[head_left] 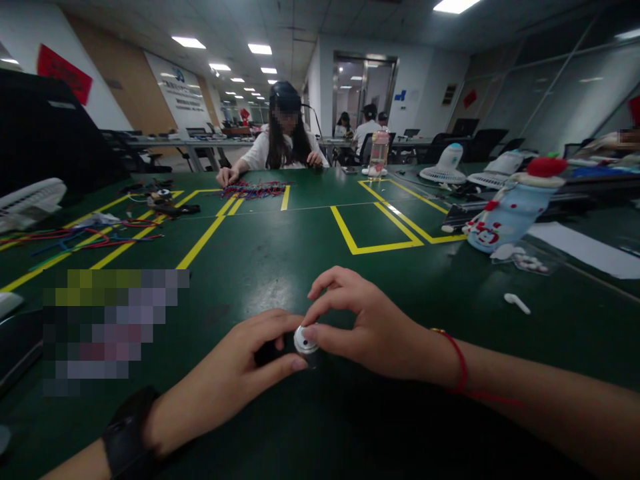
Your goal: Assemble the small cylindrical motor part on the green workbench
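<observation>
Just in front of me is a small round piece (303, 341), white on top with a black dot and a silvery rim; its lower part looks dark. My left hand (235, 360) curls around it from the left, index finger behind and thumb in front, gripping its side. From the right, my right hand (363, 320) pinches at its top edge with thumb and index finger, the other fingers bent above. The exact contact under the fingertips is partly hidden. Both hands are low over the green table (280, 267).
To the right are a white earbud (517, 303), a blue bottle with a red cap (517, 207) and small fans (445, 167). Loose wires (100, 233) lie at left, beside yellow tape lines. Across the table, a person (287, 133) handles a wire bundle (255, 189).
</observation>
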{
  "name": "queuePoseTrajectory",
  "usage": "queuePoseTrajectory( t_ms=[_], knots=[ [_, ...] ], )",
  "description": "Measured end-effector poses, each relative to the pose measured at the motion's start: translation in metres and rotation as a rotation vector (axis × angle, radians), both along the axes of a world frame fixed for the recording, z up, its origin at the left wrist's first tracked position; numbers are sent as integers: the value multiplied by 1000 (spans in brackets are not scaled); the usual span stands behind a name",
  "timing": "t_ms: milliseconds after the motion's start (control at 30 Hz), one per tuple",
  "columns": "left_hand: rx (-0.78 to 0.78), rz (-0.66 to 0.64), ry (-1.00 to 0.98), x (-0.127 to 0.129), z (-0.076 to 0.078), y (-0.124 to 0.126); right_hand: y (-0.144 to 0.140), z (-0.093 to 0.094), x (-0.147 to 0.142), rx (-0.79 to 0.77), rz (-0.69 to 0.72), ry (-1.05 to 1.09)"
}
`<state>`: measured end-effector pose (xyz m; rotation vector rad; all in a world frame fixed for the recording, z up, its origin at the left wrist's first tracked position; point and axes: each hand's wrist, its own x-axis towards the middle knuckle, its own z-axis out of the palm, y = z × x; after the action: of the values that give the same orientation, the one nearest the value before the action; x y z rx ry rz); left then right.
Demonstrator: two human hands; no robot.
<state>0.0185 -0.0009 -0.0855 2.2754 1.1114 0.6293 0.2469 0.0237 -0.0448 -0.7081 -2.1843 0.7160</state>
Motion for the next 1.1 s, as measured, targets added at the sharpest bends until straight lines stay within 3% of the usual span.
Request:
queuePoseTrajectory(
  t_ms=[100,200,333,433,567,667,733,800,933,1100],
  knots=[
    [-16,1,-5,2,5,-4,3,7,7,-42,-37,76],
    [-59,-24,-10,3,14,-7,10,10,22,-72,48,-28],
    [-85,-36,-7,4,18,-5,24,-1,37,-93,239,-285],
    [-83,-16,-5,2,15,-2,33,-13,39,-64,282,-374],
    [-79,-15,-14,-1,13,1,34,-14,37,-60,292,-381],
    [-69,-15,-12,-3,15,0,35,-7,38,-153,293,-321],
    [-66,-9,-12,-5,17,-2,39,-5,41,-248,234,-234],
    [-67,-7,-15,-6,18,-5,48,-7,47,-287,66,-149],
    [-90,-25,-18,-4,18,-8,71,-22,64,-216,-289,-128],
    [-107,-28,-18,1,14,-7,82,-36,76,-143,-328,-220]
  ],
)
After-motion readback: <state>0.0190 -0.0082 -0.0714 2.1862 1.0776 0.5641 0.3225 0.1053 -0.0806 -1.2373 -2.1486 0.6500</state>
